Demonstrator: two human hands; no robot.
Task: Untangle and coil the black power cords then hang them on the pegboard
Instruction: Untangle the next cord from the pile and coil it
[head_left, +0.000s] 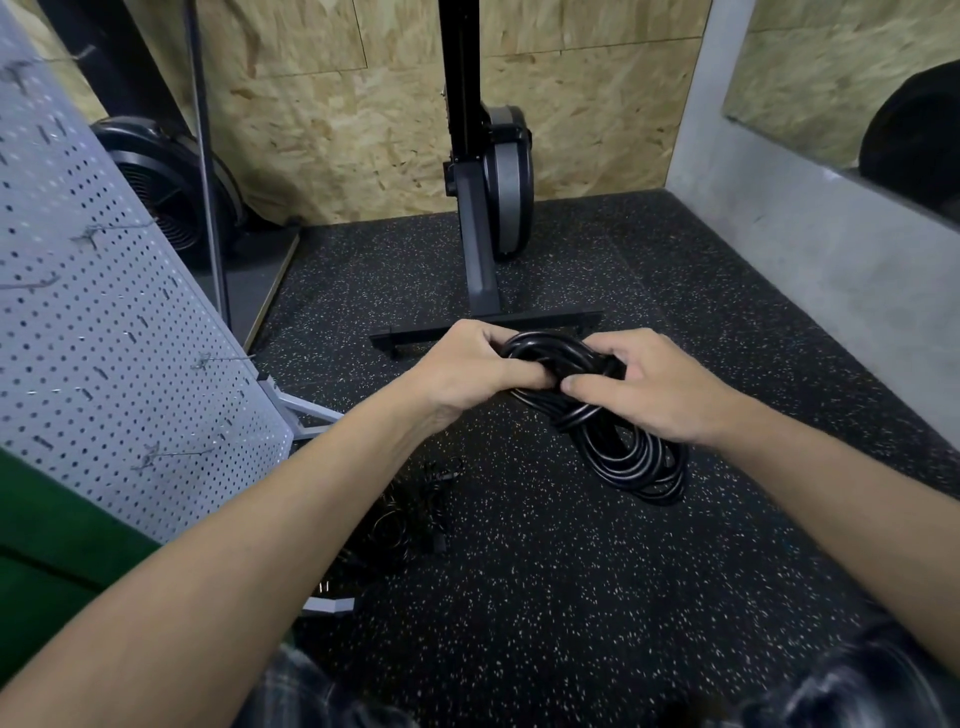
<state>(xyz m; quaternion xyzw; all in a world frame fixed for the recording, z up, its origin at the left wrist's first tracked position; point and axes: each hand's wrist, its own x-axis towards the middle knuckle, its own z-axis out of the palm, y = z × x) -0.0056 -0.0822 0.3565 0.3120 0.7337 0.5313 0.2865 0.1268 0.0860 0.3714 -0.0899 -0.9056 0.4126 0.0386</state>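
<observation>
A coiled black power cord (618, 441) hangs in the air in front of me, its loops bunched at the top and drooping down to the right. My left hand (467, 371) grips the top of the coil from the left. My right hand (644, 387) grips it from the right, thumb pressed on the loops. On the speckled floor below my left forearm lies a second tangle of black cords (415, 509), hard to make out against the dark mat. The white pegboard (104, 332) stands at the left, with several metal hooks (176, 457) on it.
A rowing machine's upright stand (483, 249) and its foot bar (488, 325) sit just beyond my hands. A fan-like flywheel (156, 182) stands behind the pegboard. The pegboard's grey foot (306, 410) juts onto the mat. A concrete wall (810, 270) runs along the right.
</observation>
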